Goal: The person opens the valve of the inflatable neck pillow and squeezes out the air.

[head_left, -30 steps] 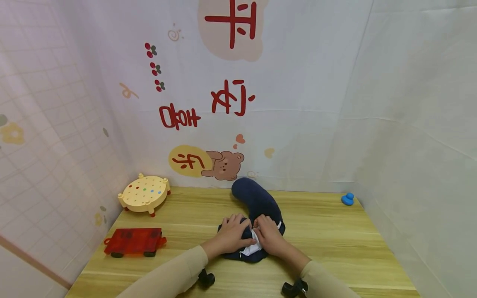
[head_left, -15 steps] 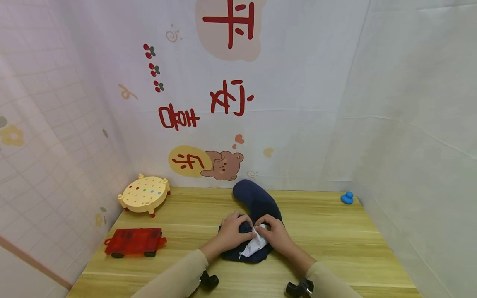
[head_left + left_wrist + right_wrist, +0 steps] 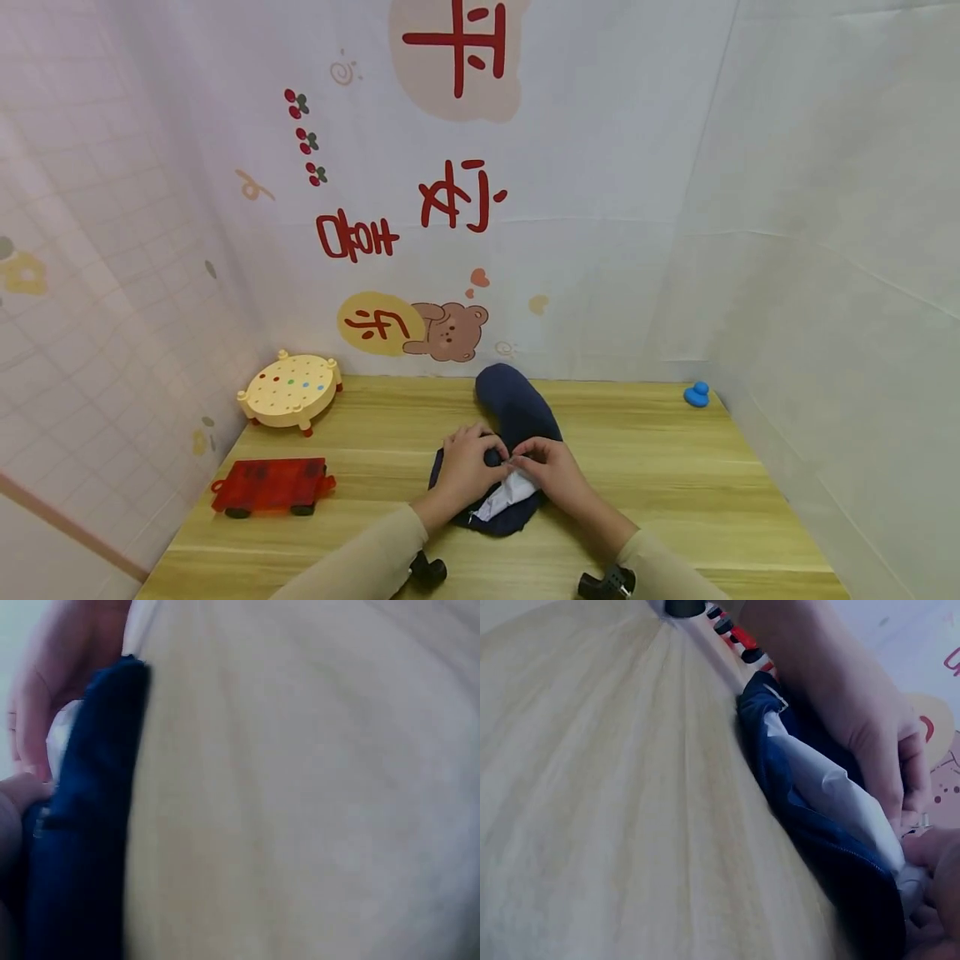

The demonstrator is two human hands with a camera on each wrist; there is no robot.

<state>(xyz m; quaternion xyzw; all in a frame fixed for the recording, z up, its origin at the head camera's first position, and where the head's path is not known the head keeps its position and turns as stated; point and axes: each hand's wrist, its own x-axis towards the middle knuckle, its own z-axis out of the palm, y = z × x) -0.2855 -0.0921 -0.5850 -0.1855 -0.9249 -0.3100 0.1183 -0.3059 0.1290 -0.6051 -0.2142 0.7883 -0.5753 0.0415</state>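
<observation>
Both hands work at the near end of the navy neck pillow point(image 3: 517, 408), which lies mid-table w/ its far end curving toward the back wall. Left hand point(image 3: 465, 467) pinches the navy cover edge; right hand point(image 3: 551, 471) pinches the same spot from the other side, fingertips nearly meeting. Vs. 0.5 s ago: more of the white inner lining point(image 3: 504, 497) shows, the cover's near-left edge is pulled further out, and the pillow's far end sits slightly more to the right. Red toy cart point(image 3: 272, 486), yellow dotted stool toy point(image 3: 291, 389) and blue piece point(image 3: 697, 394) haven't moved on the wooden table point(image 3: 675, 483).
</observation>
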